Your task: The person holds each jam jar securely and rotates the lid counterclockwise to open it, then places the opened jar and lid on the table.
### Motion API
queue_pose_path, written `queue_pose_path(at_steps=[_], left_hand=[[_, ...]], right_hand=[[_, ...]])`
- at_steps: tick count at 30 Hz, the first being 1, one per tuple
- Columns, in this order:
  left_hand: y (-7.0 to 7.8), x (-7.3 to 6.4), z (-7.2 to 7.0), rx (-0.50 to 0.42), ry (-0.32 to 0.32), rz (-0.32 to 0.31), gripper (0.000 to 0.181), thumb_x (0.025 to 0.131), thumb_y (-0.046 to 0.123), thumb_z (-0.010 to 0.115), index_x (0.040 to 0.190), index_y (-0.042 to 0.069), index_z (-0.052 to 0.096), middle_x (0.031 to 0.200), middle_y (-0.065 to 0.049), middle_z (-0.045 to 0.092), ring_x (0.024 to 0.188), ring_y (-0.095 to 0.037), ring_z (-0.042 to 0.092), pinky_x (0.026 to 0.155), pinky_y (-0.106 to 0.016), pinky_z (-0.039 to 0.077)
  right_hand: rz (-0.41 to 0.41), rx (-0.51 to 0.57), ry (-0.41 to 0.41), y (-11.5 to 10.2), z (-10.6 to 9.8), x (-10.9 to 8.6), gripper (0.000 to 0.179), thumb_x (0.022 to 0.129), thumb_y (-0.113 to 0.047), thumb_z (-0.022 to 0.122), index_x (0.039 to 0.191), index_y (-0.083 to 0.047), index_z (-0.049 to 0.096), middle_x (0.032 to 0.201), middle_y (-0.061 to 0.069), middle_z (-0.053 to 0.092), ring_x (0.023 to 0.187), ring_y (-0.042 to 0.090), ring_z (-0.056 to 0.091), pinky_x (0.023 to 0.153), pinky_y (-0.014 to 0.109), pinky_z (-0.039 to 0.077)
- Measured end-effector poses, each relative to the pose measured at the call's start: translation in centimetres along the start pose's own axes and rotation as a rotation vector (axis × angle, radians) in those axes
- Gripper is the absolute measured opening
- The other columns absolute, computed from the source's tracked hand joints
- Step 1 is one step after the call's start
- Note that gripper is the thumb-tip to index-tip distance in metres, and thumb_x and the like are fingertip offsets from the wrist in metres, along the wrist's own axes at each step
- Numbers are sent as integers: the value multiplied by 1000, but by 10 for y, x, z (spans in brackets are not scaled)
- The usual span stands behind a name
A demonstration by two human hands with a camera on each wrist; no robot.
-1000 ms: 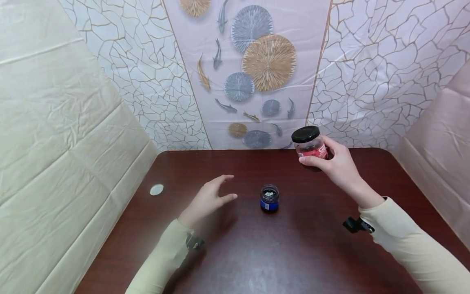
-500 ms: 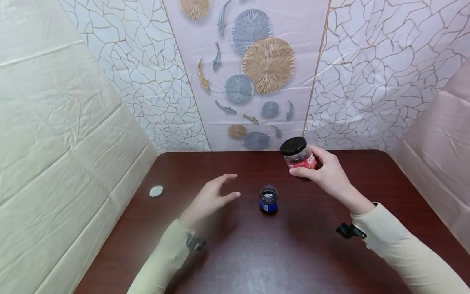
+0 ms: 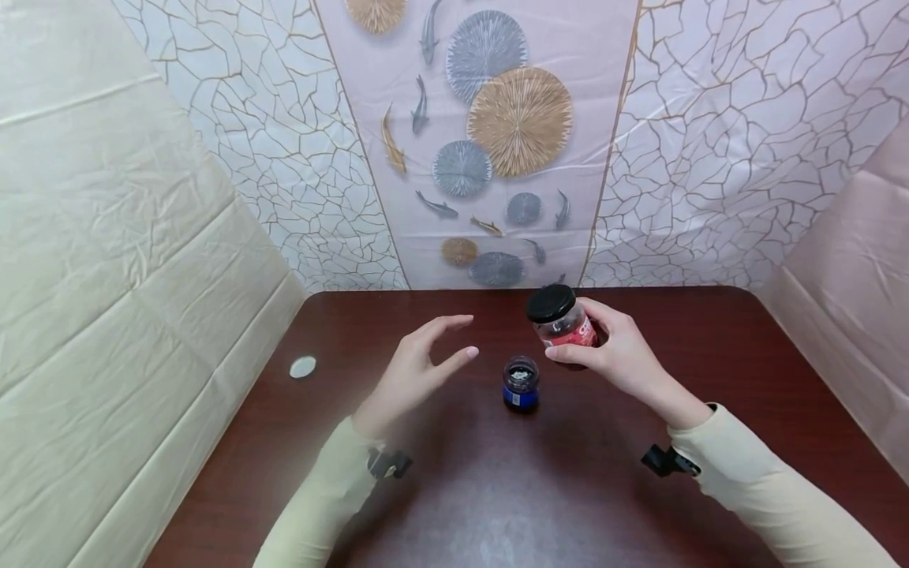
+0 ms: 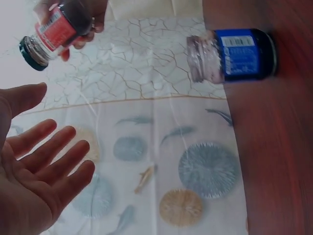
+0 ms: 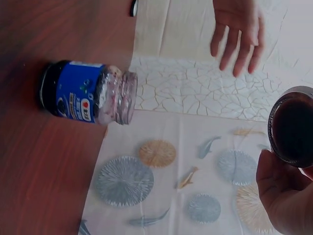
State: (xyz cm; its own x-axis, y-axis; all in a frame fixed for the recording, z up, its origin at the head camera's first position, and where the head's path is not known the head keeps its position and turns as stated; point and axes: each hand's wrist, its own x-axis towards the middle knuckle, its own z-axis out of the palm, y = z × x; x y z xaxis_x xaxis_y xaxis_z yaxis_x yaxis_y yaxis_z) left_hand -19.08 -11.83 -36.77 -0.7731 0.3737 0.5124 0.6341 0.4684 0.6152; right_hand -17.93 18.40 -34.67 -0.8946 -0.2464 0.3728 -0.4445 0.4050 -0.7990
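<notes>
My right hand [image 3: 625, 355] grips a glass jar with a red label and black lid [image 3: 568, 327], holding it up off the table and tilted to the left. Dark contents show through its base in the right wrist view. Below and left of it, an uncapped glass jar with a blue label [image 3: 521, 386] stands upright on the table, dark inside with something whitish at the top. My left hand [image 3: 415, 367] hovers left of the blue-labelled jar, thumb and fingers apart and nothing between them. In the left wrist view its fingers [image 4: 58, 156] are spread and relaxed.
A small round whitish disc [image 3: 302, 367] lies near the left edge of the dark red-brown table [image 3: 497, 497]. Patterned cloth [image 3: 518, 158] hangs right behind the table's back edge, with pale cloth walls [image 3: 156, 260] at the sides.
The right hand has brought the red-labelled jar left and lower, closer to the blue-labelled jar. The left hand has shifted slightly right and up. The blue-labelled jar and the disc stayed put.
</notes>
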Motion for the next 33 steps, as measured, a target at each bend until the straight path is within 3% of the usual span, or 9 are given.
queue_pose_path(at_steps=[6, 9, 18, 28, 33], left_hand=[[10, 5, 3, -104, 66, 150, 40, 94, 25, 74, 133, 17, 66, 127, 1, 68, 122, -13, 60, 104, -37, 48], [16, 8, 4, -129, 70, 208, 42, 94, 20, 75, 134, 16, 65, 129, 2, 67, 124, -13, 59, 105, -34, 47], [26, 11, 8, -178, -77, 266, 51, 93, 16, 75, 141, 13, 59, 143, 2, 58, 134, -14, 51, 111, -35, 41], [28, 10, 18, -216, -177, 370, 61, 88, 11, 80, 144, 9, 55, 146, -2, 56, 133, -16, 52, 111, -35, 42], [45, 10, 13, -306, -234, 410, 63, 85, 2, 79, 143, 0, 53, 143, -10, 57, 131, -19, 54, 109, -37, 44]], right_hand=[[-32, 1, -31, 2, 8, -2, 46, 82, -20, 85, 124, -14, 66, 108, 1, 69, 93, 13, 62, 76, 22, 52], [-41, 5, -50, 3, 11, -3, 48, 81, -21, 86, 125, -15, 66, 109, 0, 69, 95, 13, 63, 78, 22, 53], [-125, 72, -129, 4, 22, -8, 44, 79, -16, 87, 119, -16, 68, 104, -2, 68, 90, 16, 64, 75, 26, 55], [-222, 153, -251, 2, 31, -12, 51, 76, -14, 89, 121, -19, 67, 110, -1, 68, 95, 17, 65, 79, 27, 56], [-237, 215, -338, 1, 32, -15, 53, 74, -10, 89, 122, -18, 66, 112, 1, 69, 99, 19, 66, 82, 29, 57]])
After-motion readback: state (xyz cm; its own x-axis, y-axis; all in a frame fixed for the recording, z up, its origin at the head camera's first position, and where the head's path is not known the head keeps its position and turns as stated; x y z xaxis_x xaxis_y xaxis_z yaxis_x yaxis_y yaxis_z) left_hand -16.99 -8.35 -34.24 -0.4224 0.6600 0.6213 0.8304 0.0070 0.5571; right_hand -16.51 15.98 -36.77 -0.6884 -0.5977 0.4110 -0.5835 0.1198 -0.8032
